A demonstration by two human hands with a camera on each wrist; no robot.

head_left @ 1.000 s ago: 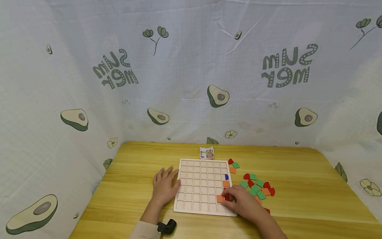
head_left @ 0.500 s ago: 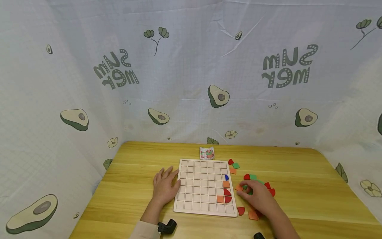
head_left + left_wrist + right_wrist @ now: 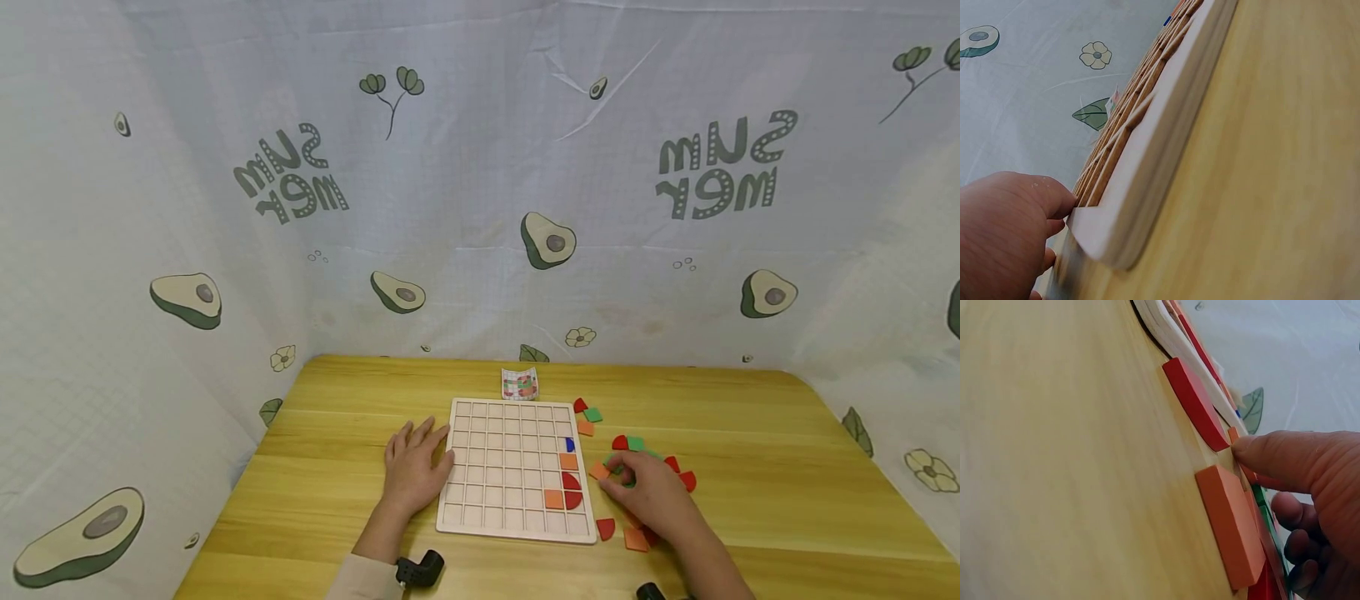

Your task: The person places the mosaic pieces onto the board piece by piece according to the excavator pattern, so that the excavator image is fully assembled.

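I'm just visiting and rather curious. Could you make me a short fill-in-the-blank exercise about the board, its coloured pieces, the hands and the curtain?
1. The smallest piece set in the gridded board is ____ in colour.
2. The two square tiles set in the board are both ____.
3. The hand resting at the board's edge is the person's ____ one.
4. The mirrored word printed on the curtain reads ____.

Missing words: blue; orange; left; summer.
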